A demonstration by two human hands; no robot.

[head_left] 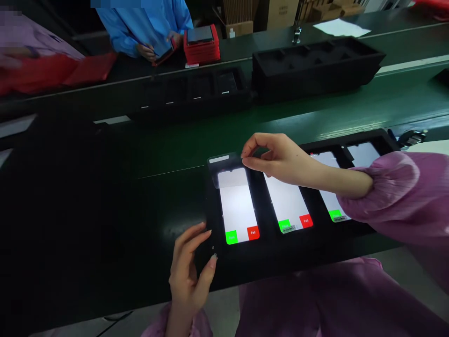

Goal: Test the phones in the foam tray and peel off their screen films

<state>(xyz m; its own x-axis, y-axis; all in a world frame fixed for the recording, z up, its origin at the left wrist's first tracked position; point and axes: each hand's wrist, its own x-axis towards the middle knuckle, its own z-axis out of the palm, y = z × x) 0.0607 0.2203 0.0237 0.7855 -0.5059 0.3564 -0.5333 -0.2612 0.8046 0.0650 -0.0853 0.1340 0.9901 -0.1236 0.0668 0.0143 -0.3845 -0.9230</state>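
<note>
Head view: right hand (277, 159) reaching across the body, thumb and forefinger in a narrow pinch on the corner of a clear film (224, 161), film lifted at the top of the nearest phone (237, 208). Left hand (187, 267) open and holding nothing, fingers loosely curved just beside the near edge of a black tray (386, 140); contact with the tray impossible to tell. Four phones in the tray's pockets, apparently kept apart and screen-up for easy reach, each visible screen lit white above a green Pass button (231, 237) and a red Fail button (253, 232). Beyond, more black trays (315, 65) on a green belt (351, 100). Across the belt, a co-worker (140, 28) in blue, hands on a phone (164, 52), beside a red stack (201, 47).
</note>
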